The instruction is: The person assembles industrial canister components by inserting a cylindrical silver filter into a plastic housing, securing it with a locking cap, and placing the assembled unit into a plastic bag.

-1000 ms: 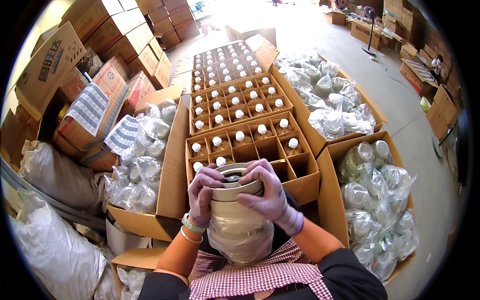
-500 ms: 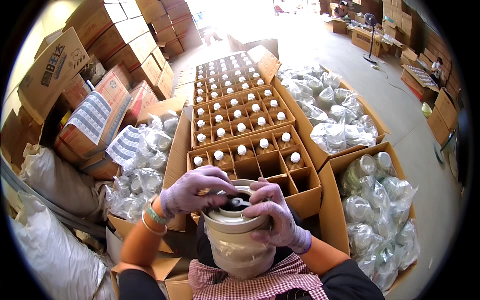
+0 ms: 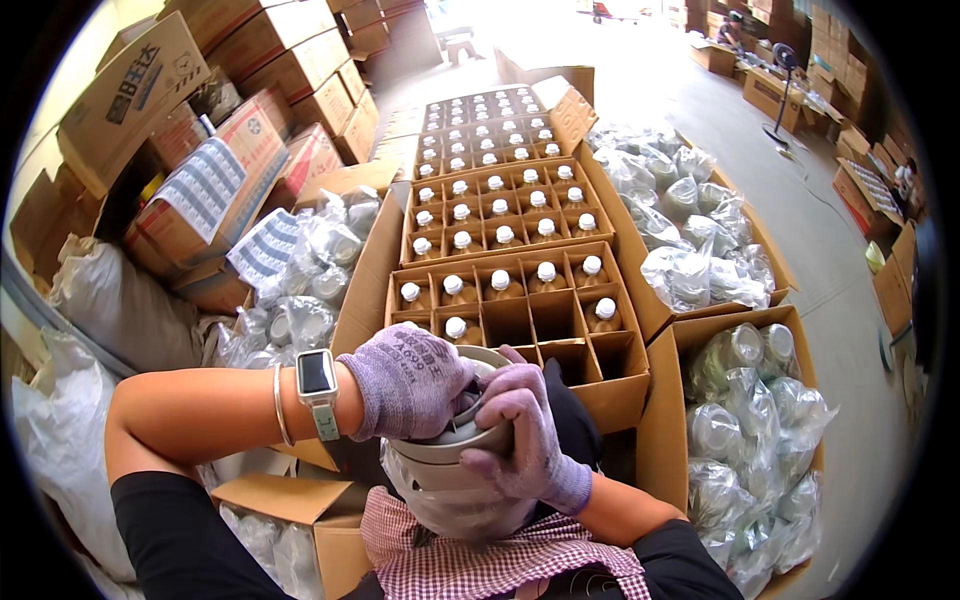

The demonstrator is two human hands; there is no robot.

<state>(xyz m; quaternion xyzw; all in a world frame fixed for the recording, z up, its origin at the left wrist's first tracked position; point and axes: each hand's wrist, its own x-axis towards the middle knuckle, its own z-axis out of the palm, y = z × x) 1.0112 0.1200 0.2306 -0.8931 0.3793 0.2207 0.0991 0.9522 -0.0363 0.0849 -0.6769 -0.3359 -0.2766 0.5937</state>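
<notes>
A pale grey round canister [image 3: 455, 500], its lower part wrapped in clear plastic, sits upright in front of my body. My gloved left hand [image 3: 410, 385] is turned down over its mouth, fingers curled closed; what they grip is hidden by the hand. With bent fingers and thumb, my gloved right hand [image 3: 525, 435] grips the canister's rim from the right. Just beyond it stands a divided carton [image 3: 600, 400], several of its cells holding white-capped bottles [image 3: 546, 276] and others showing no bottle.
More bottle cartons [image 3: 590, 240] run away in a row. Open boxes of plastic-bagged clear jars flank it, one at near right [image 3: 665, 425] and one at left [image 3: 345, 315]. Stacked cartons [image 3: 300, 60] and white sacks [image 3: 120, 300] line the left. A fan [image 3: 783, 90] stands far right.
My left hand has rolled over and closed at the canister's mouth, its elbow swinging out left, bringing the watch into sight. My right hand stays on the rim. The view has shifted slightly.
</notes>
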